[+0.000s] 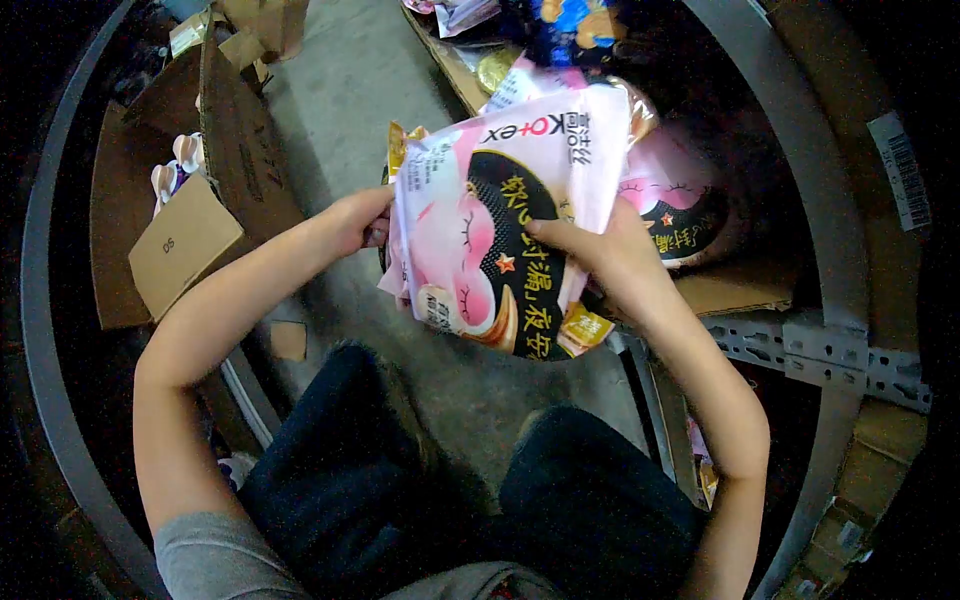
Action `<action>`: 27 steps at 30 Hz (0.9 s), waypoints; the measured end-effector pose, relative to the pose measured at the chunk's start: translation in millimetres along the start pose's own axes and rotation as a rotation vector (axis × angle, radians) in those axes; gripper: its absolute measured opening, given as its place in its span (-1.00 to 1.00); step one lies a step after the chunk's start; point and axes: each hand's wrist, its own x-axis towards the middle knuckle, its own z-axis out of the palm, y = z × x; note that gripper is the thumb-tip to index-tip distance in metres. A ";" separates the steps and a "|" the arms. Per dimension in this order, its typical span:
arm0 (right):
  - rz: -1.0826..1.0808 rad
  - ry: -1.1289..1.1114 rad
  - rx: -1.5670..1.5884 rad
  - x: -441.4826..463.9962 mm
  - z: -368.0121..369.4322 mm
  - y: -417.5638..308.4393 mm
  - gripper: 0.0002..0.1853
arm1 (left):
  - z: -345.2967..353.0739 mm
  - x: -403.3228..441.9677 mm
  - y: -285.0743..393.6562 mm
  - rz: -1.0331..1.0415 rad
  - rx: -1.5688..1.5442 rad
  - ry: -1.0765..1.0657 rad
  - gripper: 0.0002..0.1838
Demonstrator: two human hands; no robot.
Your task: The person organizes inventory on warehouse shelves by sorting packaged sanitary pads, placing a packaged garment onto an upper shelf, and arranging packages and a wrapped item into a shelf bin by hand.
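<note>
Both hands hold a small stack of pink and black Kotex sanitary pad packs (450,230) in front of me. My left hand (368,218) is closed on the left edge of the stack, its fingertips partly hidden behind it. My right hand (600,245) grips the right side, thumb lying across the printed front, other fingers hidden behind. Gold wrapper corners stick out at the stack's upper left and lower right. Just right of the stack, a similar pink and black pack (690,190) lies in an open cardboard box (745,290).
More bagged goods, including a blue package (575,30), lie at the top. On the left stands an open carton (245,150) with a loose flap (185,250). A perforated metal shelf beam (800,345) runs along the right. Grey floor (340,100) shows between.
</note>
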 end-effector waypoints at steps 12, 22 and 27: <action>-0.057 0.031 -0.129 29.9 42.2 70.2 -0.68 | 14.4 -10.3 -4.3 -0.026 0.078 -0.003 -0.84; 0.102 0.202 0.419 58.9 72.5 92.3 -0.78 | 48.6 -27.6 -4.2 -0.029 0.173 -0.037 -0.79; 0.058 0.174 0.137 48.6 68.1 75.7 -0.75 | 41.9 -14.8 -16.0 -0.007 0.182 -0.143 -0.83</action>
